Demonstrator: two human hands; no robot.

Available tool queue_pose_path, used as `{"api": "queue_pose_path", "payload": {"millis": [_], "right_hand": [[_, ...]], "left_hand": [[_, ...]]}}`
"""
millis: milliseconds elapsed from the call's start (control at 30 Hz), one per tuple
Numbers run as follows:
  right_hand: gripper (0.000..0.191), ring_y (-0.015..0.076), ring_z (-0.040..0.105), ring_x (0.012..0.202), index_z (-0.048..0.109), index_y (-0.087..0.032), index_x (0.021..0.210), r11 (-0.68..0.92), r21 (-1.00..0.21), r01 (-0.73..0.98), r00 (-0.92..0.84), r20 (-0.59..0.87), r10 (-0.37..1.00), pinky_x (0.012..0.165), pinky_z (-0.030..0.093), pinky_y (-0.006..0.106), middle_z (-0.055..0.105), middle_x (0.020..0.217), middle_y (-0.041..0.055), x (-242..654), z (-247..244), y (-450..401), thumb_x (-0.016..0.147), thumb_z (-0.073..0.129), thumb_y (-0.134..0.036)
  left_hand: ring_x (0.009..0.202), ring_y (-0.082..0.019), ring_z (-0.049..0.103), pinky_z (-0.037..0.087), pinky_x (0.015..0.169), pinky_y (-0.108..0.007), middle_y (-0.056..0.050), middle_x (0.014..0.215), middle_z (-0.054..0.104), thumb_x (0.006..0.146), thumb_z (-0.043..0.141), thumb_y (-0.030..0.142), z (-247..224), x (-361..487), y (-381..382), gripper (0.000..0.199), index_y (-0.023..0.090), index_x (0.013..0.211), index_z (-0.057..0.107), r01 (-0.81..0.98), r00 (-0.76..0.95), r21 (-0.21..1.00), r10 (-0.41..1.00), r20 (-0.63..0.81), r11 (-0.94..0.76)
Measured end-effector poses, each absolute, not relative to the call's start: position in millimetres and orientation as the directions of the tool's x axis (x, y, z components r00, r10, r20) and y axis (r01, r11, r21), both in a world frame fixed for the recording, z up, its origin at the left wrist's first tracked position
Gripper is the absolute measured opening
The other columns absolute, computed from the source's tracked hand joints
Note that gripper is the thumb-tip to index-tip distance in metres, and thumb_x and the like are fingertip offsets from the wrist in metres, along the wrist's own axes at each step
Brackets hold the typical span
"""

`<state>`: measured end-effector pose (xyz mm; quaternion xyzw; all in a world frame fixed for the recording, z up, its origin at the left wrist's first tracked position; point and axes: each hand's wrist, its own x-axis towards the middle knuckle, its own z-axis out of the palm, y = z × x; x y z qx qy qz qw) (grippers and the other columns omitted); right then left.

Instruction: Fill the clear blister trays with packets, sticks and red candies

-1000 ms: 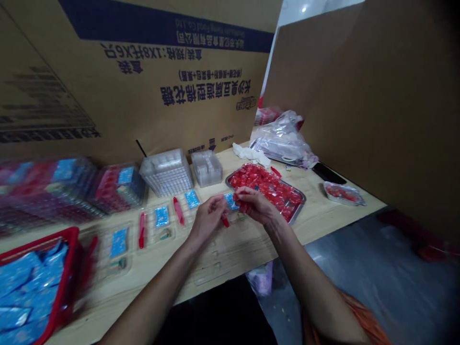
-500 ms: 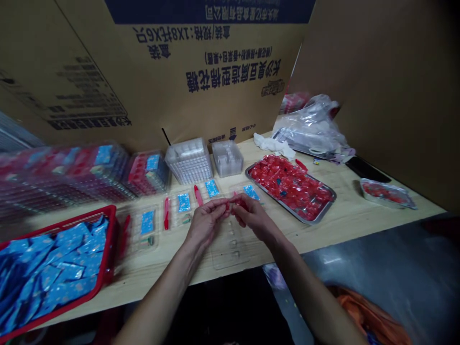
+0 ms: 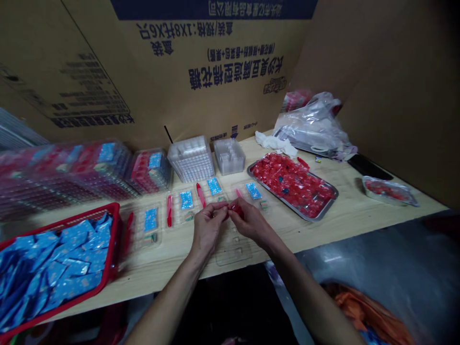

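The left hand (image 3: 209, 227) and right hand (image 3: 249, 223) are shown close together above the table, with the fingers of both pinched narrowly on a small red piece (image 3: 234, 209), which is held just above an unfilled clear blister tray (image 3: 233, 249). Behind the table, a large printed cardboard sheet (image 3: 201, 62) is stood upright. A wooden table (image 3: 179, 273) is seen carrying all the items. Stacked filled blister trays (image 3: 68, 167) are placed at the far left, beside a red basket (image 3: 114, 235) heaped with blue sachets (image 3: 61, 258). To the right of the hands, a steel tray (image 3: 283, 195) is piled with red-wrapped pieces (image 3: 291, 179). Two clear plastic bins (image 3: 190, 159) are set against the cardboard. A crumpled plastic bag (image 3: 312, 124) is seen at the far end. In the open blister trays near the hands, a blue sachet (image 3: 186, 200) and a red plastic utensil (image 3: 201, 195) are laid in separate compartments.
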<state>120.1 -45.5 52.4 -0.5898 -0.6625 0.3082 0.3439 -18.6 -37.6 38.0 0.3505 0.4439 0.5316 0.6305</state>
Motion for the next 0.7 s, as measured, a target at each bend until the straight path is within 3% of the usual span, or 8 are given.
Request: {"api": "queue_pose_path", "payload": {"millis": [267, 400, 533, 633, 700], "right_hand": [[0.008, 0.0181, 0.059, 0.068, 0.056, -0.021, 0.090, 0.056, -0.756, 0.652, -0.050, 0.031, 0.998, 0.063, 0.038, 0.028, 0.065, 0.076, 0.0020, 118.2, 52.9, -44.3, 0.083, 0.055, -0.019], [0.006, 0.0176, 0.058, 0.064, 0.059, -0.021, 0.087, 0.041, -0.730, 0.682, -0.030, 0.028, 0.999, 0.061, 0.037, 0.027, 0.064, 0.072, 0.0017, 117.3, 55.6, -45.7, 0.082, 0.056, -0.018], [0.006, 0.0190, 0.059, 0.069, 0.060, -0.019, 0.087, 0.084, -0.696, 0.713, -0.070, 0.048, 0.996, 0.064, 0.037, 0.029, 0.066, 0.075, 0.0041, 115.2, 64.7, -49.2, 0.084, 0.057, -0.022], [0.007, 0.0168, 0.055, 0.064, 0.057, -0.020, 0.075, 0.071, -0.685, 0.725, -0.083, 0.016, 0.996, 0.061, 0.034, 0.028, 0.061, 0.067, 0.0013, 114.5, 71.7, -47.6, 0.082, 0.057, -0.021], [0.014, 0.0146, 0.049, 0.058, 0.053, -0.020, 0.066, 0.028, -0.733, 0.680, -0.067, -0.024, 0.997, 0.057, 0.032, 0.027, 0.054, 0.059, -0.0013, 114.9, 72.4, -43.9, 0.079, 0.058, -0.022]], "left_hand": [[0.080, -0.017, 0.069, 0.052, 0.083, -0.029, -0.006, 0.086, 0.078, 0.069, 0.081, 0.030, 31.0, -22.9, -40.7, 0.024, 0.016, 0.089, 0.081, -0.301, 0.005, 0.941, 0.987, -0.160, 0.154], [0.075, -0.016, 0.069, 0.054, 0.081, -0.029, -0.006, 0.082, 0.077, 0.065, 0.082, 0.028, 32.6, -24.9, -43.4, 0.025, 0.016, 0.087, 0.081, -0.344, 0.015, 0.920, 0.980, -0.196, 0.189], [0.073, -0.015, 0.068, 0.055, 0.076, -0.027, -0.005, 0.082, 0.077, 0.067, 0.080, 0.026, 34.7, -28.8, -46.2, 0.027, 0.017, 0.092, 0.081, -0.259, 0.024, 0.952, 0.987, -0.160, 0.161], [0.073, -0.015, 0.068, 0.055, 0.074, -0.026, -0.005, 0.084, 0.077, 0.068, 0.077, 0.025, 38.1, -29.8, -47.9, 0.022, 0.017, 0.088, 0.081, -0.218, 0.051, 0.967, 0.991, -0.125, 0.133], [0.070, -0.015, 0.068, 0.055, 0.072, -0.026, -0.006, 0.082, 0.077, 0.068, 0.079, 0.027, 41.8, -30.2, -47.4, 0.021, 0.015, 0.085, 0.080, -0.290, 0.069, 0.942, 0.985, -0.157, 0.170]]}}
